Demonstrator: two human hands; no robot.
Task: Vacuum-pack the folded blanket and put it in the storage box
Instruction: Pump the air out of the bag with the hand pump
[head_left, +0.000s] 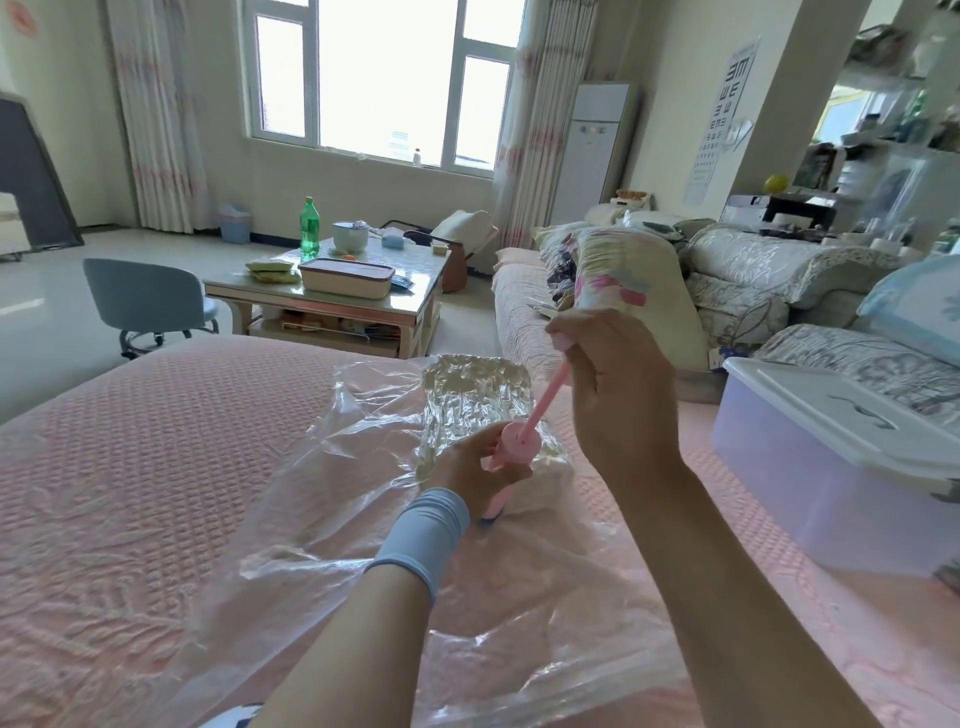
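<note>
The only readable signs stand on the white paper eye chart (723, 111) on the far wall, well beyond the raised fingertips: rows of black tumbling "E" shapes, shrinking downward. Its smaller rows blur.

The vacuum bag (363, 519) lay spread on the bed (130, 493), with the folded blanket (478, 410) inside it toward the far end. The hand pump (511, 447) stood on the bag over the blanket's near end, the left hand (478, 467) around its barrel and the right hand (613, 384) above, on the raised plunger. The storage box (831, 467) sat on the bed to the right, lid on. Beyond the bed stood a coffee table (332, 291), a chair (145, 301) to its left, a sofa (727, 291) to its right.
</note>
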